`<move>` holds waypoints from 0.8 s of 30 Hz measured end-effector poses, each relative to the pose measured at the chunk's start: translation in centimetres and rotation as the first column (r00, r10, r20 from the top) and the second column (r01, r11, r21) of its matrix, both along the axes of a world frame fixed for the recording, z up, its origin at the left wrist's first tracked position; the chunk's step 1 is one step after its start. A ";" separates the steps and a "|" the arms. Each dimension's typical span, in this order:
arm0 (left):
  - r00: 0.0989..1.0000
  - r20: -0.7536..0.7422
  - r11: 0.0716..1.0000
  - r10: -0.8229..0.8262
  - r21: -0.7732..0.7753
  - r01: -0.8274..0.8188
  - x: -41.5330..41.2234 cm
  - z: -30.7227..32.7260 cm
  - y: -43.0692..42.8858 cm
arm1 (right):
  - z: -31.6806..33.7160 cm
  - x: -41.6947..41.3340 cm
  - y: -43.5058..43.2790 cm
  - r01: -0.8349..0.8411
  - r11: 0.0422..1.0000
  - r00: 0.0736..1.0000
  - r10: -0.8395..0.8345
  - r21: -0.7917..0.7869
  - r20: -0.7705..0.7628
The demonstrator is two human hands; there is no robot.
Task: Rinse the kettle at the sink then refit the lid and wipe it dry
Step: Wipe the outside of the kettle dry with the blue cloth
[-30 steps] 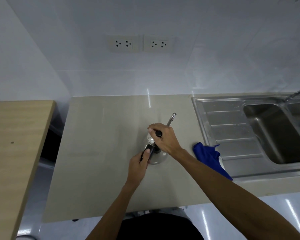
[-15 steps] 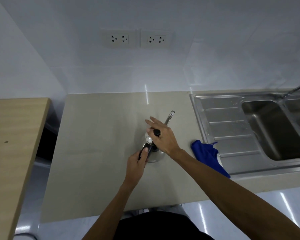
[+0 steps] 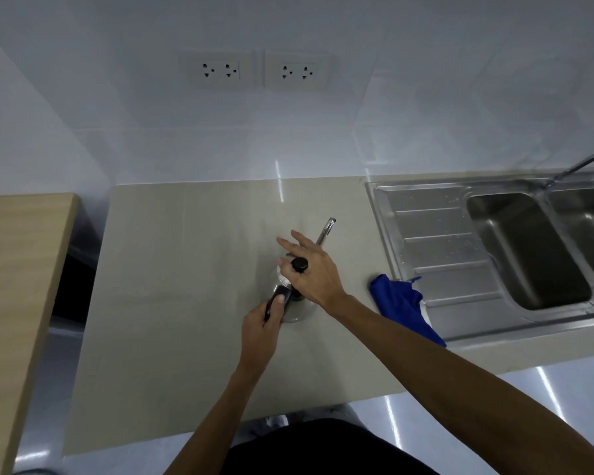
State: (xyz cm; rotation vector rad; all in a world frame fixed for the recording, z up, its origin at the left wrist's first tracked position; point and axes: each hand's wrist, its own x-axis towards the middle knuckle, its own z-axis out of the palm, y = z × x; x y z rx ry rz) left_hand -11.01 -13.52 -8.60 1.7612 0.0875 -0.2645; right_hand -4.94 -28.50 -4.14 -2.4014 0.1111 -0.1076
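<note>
A small steel kettle [image 3: 297, 311] with a long thin spout [image 3: 325, 231] stands on the beige counter [image 3: 186, 269]. My left hand [image 3: 261, 325] is closed around its black handle [image 3: 277, 299]. My right hand [image 3: 311, 269] lies flat over the top with fingers spread, the lid's black knob [image 3: 300, 264] poking up between two fingers. Most of the lid is hidden under that hand. A blue cloth [image 3: 403, 306] lies crumpled to the right, partly on the sink's edge.
A steel double sink [image 3: 528, 248] with a ribbed draining board [image 3: 436, 245] fills the right side, its tap [image 3: 583, 162] at the back. A wooden surface [image 3: 18, 269] stands at the left across a dark gap. Two wall sockets [image 3: 254, 72] sit above.
My right hand's fingers have spread from a closed grip on the knob to lying flat over the lid. The left hand stays on the handle. The view has drifted slightly.
</note>
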 end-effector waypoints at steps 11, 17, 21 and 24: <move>0.998 -0.047 0.999 0.033 -0.042 -0.035 -1.7 1.5 -1.1 | 1.5 -3.3 -2.6 0.065 0.998 0.996 -0.066 0.013 0.060; 0.992 -0.074 0.990 0.103 -0.087 -0.110 -3.6 1.8 -3.2 | -3.0 -9.6 -12.1 0.432 0.900 0.898 -0.435 -0.057 -0.072; 0.982 -0.123 0.983 0.140 -0.103 -0.153 -4.8 1.9 -4.7 | -6.6 -13.0 -17.5 0.331 0.890 0.892 -0.403 -0.313 -0.205; 0.975 -0.145 0.977 0.170 -0.103 -0.185 -5.9 1.9 -6.3 | -9.4 -14.8 -19.2 0.088 0.901 0.894 -0.260 -0.426 -0.365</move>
